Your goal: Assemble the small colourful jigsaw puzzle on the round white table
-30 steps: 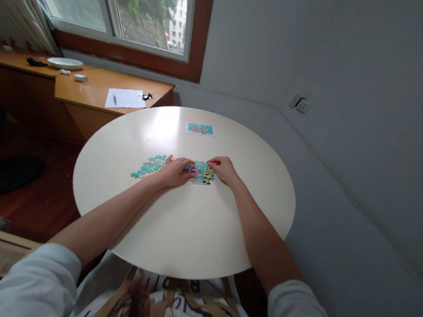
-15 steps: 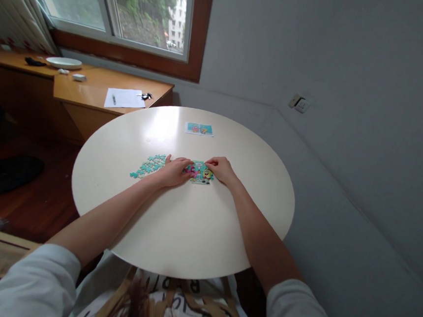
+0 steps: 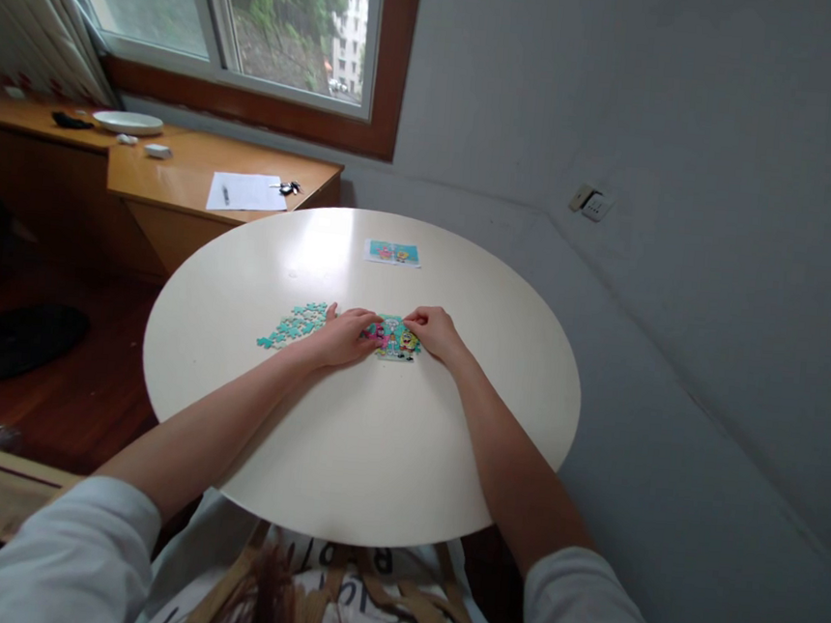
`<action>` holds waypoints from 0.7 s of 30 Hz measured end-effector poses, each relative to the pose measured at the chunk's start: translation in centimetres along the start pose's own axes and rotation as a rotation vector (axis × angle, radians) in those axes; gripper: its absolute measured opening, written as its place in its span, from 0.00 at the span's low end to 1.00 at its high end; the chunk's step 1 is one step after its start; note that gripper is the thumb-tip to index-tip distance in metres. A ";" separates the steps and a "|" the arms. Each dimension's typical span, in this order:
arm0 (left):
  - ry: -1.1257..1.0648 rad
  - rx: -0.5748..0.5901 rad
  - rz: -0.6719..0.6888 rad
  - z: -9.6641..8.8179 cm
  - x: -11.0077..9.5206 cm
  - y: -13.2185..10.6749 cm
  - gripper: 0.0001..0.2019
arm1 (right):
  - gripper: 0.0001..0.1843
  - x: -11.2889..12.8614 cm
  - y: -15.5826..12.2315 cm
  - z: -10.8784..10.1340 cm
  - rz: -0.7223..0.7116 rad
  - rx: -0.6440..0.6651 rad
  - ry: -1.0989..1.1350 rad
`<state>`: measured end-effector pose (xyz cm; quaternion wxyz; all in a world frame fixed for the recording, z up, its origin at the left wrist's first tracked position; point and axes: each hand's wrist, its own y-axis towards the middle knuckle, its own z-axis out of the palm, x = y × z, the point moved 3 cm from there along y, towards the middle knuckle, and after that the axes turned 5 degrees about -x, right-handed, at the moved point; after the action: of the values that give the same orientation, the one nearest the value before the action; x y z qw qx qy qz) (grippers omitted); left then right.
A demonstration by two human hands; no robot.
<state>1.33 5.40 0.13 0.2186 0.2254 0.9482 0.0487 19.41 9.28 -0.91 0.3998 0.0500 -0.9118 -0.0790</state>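
A small, partly assembled cartoon jigsaw (image 3: 396, 340) lies in the middle of the round white table (image 3: 346, 441). My left hand (image 3: 345, 334) rests on its left edge, fingers stretched flat and pressing the pieces. My right hand (image 3: 437, 333) sits on the puzzle's right top corner, fingers curled down onto the pieces. A patch of loose teal pieces (image 3: 293, 325) lies just left of my left hand. A small reference picture (image 3: 392, 252) lies farther back on the table.
A wooden desk (image 3: 180, 179) under the window holds a sheet of paper (image 3: 245, 193), keys, and a white plate (image 3: 127, 122). A grey wall with a socket (image 3: 589, 203) runs along the right. A dark floor lies to the left.
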 end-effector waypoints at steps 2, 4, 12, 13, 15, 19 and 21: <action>0.002 0.004 -0.003 0.0 0.0 0.0 0.20 | 0.06 0.1 0.0 0.0 0.000 0.005 0.001; 0.002 0.002 -0.003 0.0 0.1 0.0 0.20 | 0.05 0.1 -0.1 0.0 0.005 0.003 0.002; -0.017 -0.001 -0.005 0.1 0.2 0.0 0.20 | 0.03 -0.3 0.0 0.5 0.011 -0.006 0.044; -0.024 -0.006 -0.003 0.1 0.2 0.0 0.20 | 0.04 -0.5 0.1 0.6 0.014 -0.013 0.064; -0.032 -0.031 -0.005 0.0 0.3 0.0 0.19 | 0.05 -1.0 0.4 0.6 0.015 -0.048 0.126; -0.016 -0.134 -0.041 -0.5 1.1 0.3 0.17 | 0.08 -1.8 1.1 -0.2 0.021 -0.182 0.266; 0.003 -0.171 -0.068 -0.8 1.7 0.5 0.16 | 0.08 -1.9 1.2 -0.7 0.029 -0.235 0.289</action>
<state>-0.23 6.58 0.27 0.2373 0.1735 0.9479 0.1225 21.17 10.68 -1.61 0.5307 0.0007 -0.8301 -0.1712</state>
